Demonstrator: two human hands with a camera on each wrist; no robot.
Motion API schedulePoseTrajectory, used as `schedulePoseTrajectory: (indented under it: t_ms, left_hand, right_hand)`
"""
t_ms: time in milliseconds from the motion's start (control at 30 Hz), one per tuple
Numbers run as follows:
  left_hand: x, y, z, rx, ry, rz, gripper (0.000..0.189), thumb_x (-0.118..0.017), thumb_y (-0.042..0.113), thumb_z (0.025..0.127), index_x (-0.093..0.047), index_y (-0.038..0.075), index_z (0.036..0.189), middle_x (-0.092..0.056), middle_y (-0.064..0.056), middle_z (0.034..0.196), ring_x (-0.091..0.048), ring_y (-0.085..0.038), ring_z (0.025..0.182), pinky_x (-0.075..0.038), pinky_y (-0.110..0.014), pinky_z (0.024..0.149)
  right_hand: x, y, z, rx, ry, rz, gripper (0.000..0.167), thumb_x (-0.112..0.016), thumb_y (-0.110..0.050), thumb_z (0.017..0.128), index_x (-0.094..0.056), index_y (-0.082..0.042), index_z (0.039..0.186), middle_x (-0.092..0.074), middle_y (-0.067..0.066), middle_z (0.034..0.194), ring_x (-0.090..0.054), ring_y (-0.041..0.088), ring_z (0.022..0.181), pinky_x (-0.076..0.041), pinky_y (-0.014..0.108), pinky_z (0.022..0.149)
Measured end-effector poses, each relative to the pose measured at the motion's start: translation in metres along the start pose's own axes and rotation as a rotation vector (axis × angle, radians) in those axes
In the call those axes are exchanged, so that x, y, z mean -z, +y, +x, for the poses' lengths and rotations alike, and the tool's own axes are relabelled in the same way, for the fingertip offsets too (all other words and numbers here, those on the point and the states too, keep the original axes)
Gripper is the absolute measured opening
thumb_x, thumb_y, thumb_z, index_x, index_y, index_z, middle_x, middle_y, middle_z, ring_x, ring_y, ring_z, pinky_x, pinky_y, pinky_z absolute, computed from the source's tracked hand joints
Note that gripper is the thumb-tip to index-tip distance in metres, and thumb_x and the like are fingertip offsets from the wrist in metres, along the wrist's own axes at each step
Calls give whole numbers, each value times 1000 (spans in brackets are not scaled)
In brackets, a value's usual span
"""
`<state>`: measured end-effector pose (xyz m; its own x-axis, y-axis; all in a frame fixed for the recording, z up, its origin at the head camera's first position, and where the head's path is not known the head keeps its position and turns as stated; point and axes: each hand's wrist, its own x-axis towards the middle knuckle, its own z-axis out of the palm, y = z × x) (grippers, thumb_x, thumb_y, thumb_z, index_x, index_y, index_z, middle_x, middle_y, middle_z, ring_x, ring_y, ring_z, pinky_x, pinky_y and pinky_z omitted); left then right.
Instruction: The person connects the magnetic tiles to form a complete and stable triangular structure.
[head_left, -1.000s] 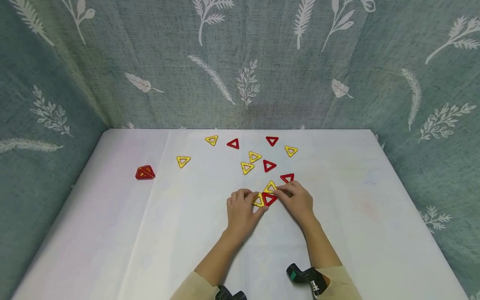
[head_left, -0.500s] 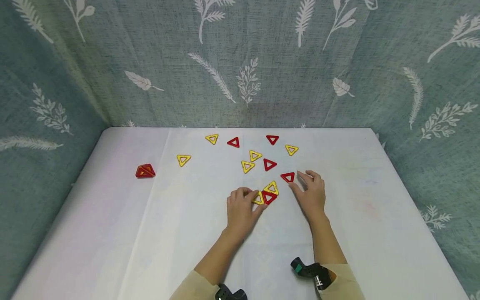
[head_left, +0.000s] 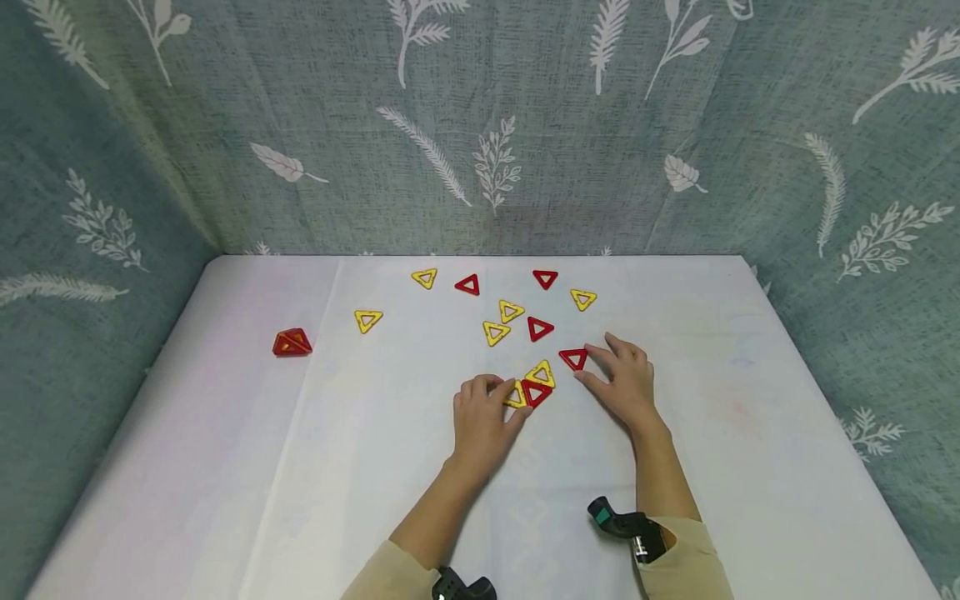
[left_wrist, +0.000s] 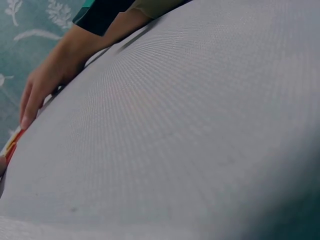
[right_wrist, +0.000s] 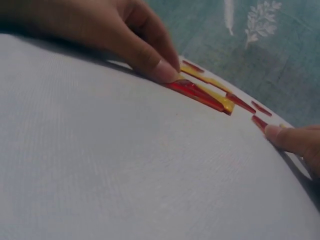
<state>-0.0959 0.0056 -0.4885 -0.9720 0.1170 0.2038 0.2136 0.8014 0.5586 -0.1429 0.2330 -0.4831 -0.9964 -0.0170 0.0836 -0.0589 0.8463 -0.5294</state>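
Thumb and index finger of my left hand (head_left: 480, 423) hold a flat joined group of triangular magnetic tiles on the table. A red triangle (head_left: 536, 393) in it touches a yellow triangle (head_left: 541, 374) above and another yellow triangle (head_left: 515, 394) at its left, partly covered by the fingers. To the right, my right hand (head_left: 624, 379) pinches a separate red triangle (head_left: 573, 359) between thumb and index fingertip; a small gap parts it from the group. The right wrist view shows the right thumb (right_wrist: 285, 137) against that tile, lying low on the white surface.
Behind the hands lie loose tiles: a red triangle (head_left: 539, 329), yellow triangles (head_left: 496, 333) and several more toward the back edge. A red pyramid-like piece (head_left: 292, 342) stands at the left on the white table (head_left: 390, 450). A leaf-patterned cloth (head_left: 480, 167) surrounds the table.
My right hand has left the joined group and moved right to the separate red triangle, which has shifted slightly toward the group. My left hand stays on the group.
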Motion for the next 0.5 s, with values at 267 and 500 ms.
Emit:
schedulePoseTrajectory:
  t_ms: [267, 500]
  left_hand:
    - [-1, 0, 0, 23, 70, 30, 44, -71, 38, 82, -66, 14, 119, -52, -4, 110, -44, -22, 108, -29, -43, 89]
    - [-1, -2, 0, 49, 80, 37, 45, -71, 39, 82, -66, 14, 119, -51, -4, 111, -43, -21, 109, -28, -44, 90]
  right_hand:
    - [-1, 3, -4, 43, 19, 11, 52, -71, -36, 81, -60, -14, 127, -39, 14, 145, -28, 36, 134, -25, 53, 99]
    - [0, 1, -5, 80, 52, 50, 52, -75, -35, 77, -63, -12, 122, -45, 13, 141, -34, 34, 132, -28, 51, 98]
